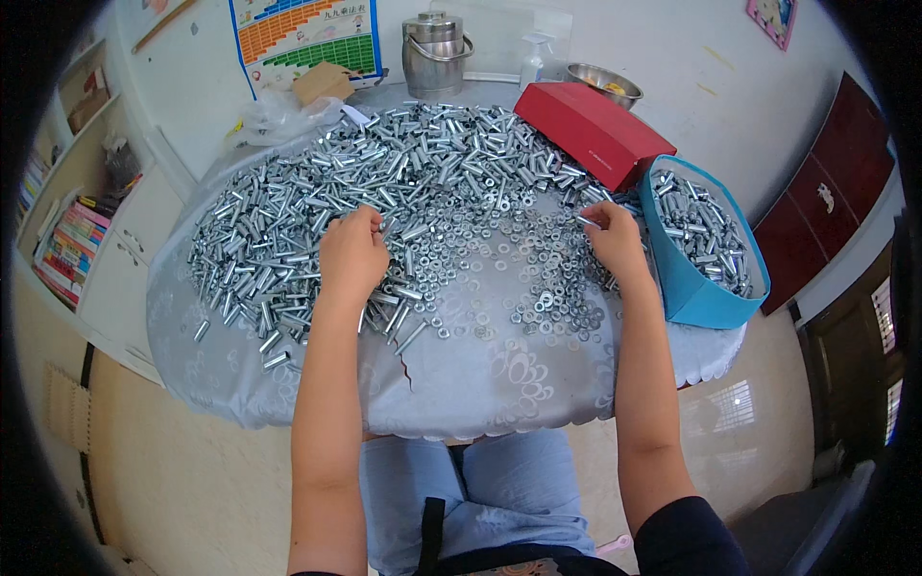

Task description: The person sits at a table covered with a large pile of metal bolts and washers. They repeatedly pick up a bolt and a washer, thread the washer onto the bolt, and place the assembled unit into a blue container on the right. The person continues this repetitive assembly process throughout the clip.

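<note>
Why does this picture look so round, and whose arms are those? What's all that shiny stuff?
There's no robot here. A person wears two cameras on their head, and this picture comes from the left one, looking down. Its very wide lens bends straight edges and makes dark corners.

The arms belong to that person. On the cloth-covered table lies a big heap of small metal tubes, with flat metal rings nearer the right. A red box and a blue bin full of metal pieces are on the right.

The left hand is at the heap; its fingertips are hidden. The right hand seems to pinch a little metal piece.
</note>
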Demonstrator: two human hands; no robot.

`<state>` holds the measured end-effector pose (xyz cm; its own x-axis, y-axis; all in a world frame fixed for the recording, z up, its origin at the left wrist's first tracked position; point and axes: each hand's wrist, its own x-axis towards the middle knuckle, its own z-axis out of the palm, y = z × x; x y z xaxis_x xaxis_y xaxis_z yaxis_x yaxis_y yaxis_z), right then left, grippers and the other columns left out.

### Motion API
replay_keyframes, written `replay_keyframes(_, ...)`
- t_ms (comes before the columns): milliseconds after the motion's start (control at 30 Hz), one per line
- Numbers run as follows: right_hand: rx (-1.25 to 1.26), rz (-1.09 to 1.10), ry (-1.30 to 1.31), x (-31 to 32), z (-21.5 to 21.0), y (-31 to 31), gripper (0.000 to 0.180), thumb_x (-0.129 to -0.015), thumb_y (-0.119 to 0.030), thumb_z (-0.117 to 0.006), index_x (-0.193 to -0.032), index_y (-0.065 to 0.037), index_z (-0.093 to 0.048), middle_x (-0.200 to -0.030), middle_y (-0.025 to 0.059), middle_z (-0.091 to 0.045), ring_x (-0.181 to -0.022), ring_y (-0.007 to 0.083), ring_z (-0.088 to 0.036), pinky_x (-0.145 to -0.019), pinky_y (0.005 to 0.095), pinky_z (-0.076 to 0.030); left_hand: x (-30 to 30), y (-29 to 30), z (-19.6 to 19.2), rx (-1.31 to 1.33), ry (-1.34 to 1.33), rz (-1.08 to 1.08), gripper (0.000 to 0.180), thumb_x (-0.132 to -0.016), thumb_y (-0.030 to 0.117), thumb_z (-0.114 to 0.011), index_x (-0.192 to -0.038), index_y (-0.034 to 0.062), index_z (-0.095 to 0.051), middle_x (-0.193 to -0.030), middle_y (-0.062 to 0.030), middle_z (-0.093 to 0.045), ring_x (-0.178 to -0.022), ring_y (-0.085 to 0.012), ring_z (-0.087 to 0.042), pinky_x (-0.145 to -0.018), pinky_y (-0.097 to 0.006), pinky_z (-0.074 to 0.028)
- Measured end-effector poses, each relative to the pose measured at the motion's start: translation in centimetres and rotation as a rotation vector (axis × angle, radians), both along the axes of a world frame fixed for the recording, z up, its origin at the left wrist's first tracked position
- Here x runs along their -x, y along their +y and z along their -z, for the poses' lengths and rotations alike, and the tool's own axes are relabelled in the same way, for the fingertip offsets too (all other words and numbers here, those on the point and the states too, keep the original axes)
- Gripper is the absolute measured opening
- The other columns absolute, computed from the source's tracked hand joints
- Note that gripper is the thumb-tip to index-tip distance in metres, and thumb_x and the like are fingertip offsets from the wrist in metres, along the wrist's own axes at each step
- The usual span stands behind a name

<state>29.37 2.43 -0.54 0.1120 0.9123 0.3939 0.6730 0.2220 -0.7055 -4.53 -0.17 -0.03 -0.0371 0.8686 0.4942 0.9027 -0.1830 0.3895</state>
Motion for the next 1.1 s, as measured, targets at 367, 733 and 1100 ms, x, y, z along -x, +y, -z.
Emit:
replay_keyframes(367, 0.015, -0.08, 0.012, 0.8, -0.2, -0.3, 0.021, -0.07, 0.002, -0.059, -0.091, 0.002, -0.06, -0.088, 0.0158, -0.064, -0.085, 0.0251, -0.062, -0.076, 0.0313, -0.047, 0.1, 0.7, 0.6, 0.022, -0.166, 0.005, 0.022, -0.077, 0.015, -0.06, -0.096, 0.0059, -0.059, -0.093, -0.0124, -0.058, -0.085, -0.0306, -0.056, -0.071, -0.039, -0.044)
replay_keyframes(733, 0.04, -0.097, -0.022, 1.4, -0.5, -0.6, 0.021, -0.071, 0.001, -0.059, -0.091, 0.002, -0.06, -0.089, 0.0161, -0.064, -0.086, 0.0257, -0.062, -0.076, 0.0314, -0.047, 1.0, 1.2, -0.8, -0.534, -0.094, -0.269, 0.033, -0.083, 0.007, -0.05, -0.116, 0.008, -0.052, -0.116, -0.018, -0.05, -0.098, -0.0318, -0.053, -0.082, -0.038, -0.043)
replay_keyframes(1100, -0.007, -0.159, -0.031, 2.1, -0.4, -1.0, 0.018, -0.072, 0.0, -0.058, -0.09, 0.003, -0.06, -0.086, 0.0168, -0.063, -0.084, 0.0268, -0.061, -0.075, 0.032, -0.046, 0.4, -0.9, -0.7, 0.191, 0.037, -0.045, 0.02, -0.07, 0.009, -0.061, -0.089, 0.0119, -0.067, -0.099, -0.0103, -0.06, -0.092, -0.0295, -0.057, -0.08, -0.039, -0.044)
